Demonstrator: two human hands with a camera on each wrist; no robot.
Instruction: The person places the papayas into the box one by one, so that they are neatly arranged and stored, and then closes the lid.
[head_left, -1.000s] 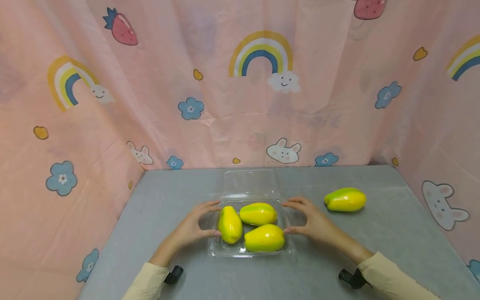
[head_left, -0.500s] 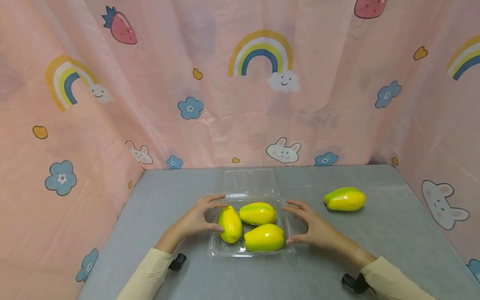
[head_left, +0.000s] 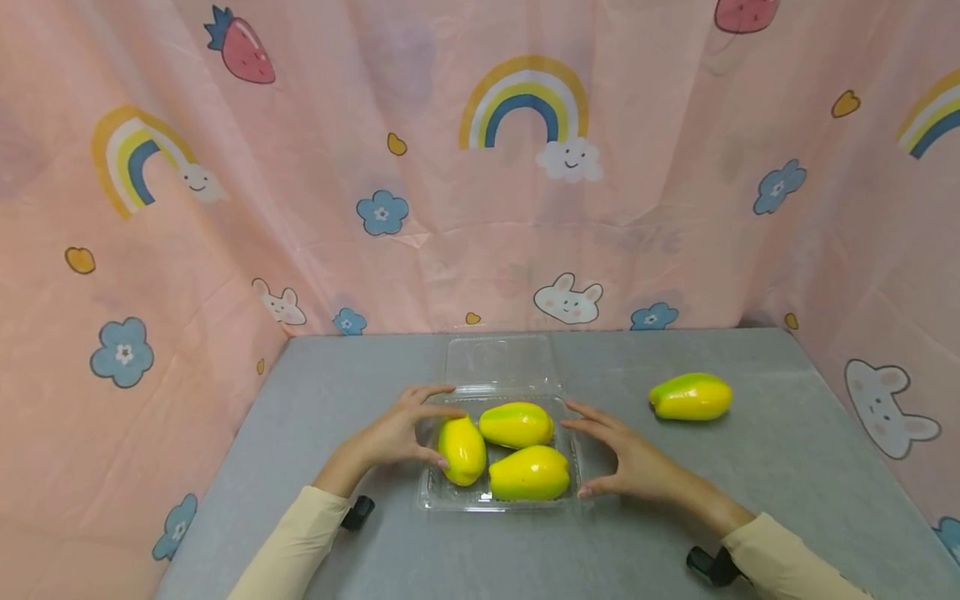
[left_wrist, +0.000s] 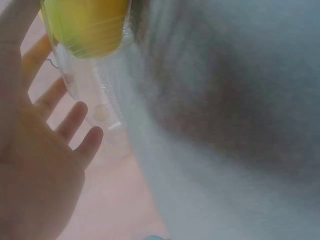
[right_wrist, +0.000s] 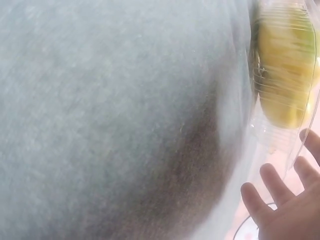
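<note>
Three glossy yellow-green papayas lie in a clear plastic clamshell box [head_left: 457,505] in the head view. They are a left papaya [head_left: 463,457], a back papaya [head_left: 516,425] and a front papaya [head_left: 529,474]. My left hand [head_left: 390,437] reaches over the box's left side, its thumb and forefinger spread at the two ends of the left papaya. In the left wrist view, its other fingers [left_wrist: 72,120] extend loosely outside the clear wall. My right hand [head_left: 633,458] is at the box's right side with thumb and fingers apart, holding nothing. A papaya [right_wrist: 285,65] shows through the wall in the right wrist view.
The box's lid [head_left: 498,363] lies folded back behind it on the grey table [head_left: 495,554]. Another papaya [head_left: 690,397] lies on the table at the right, beyond my right hand. A pink patterned curtain [head_left: 435,250] closes in the back and sides.
My left hand has moved right and inward, so its thumb and forefinger now overlap the left papaya. The right hand's thumb has shifted slightly away from the front papaya. The papayas lie almost as before.
</note>
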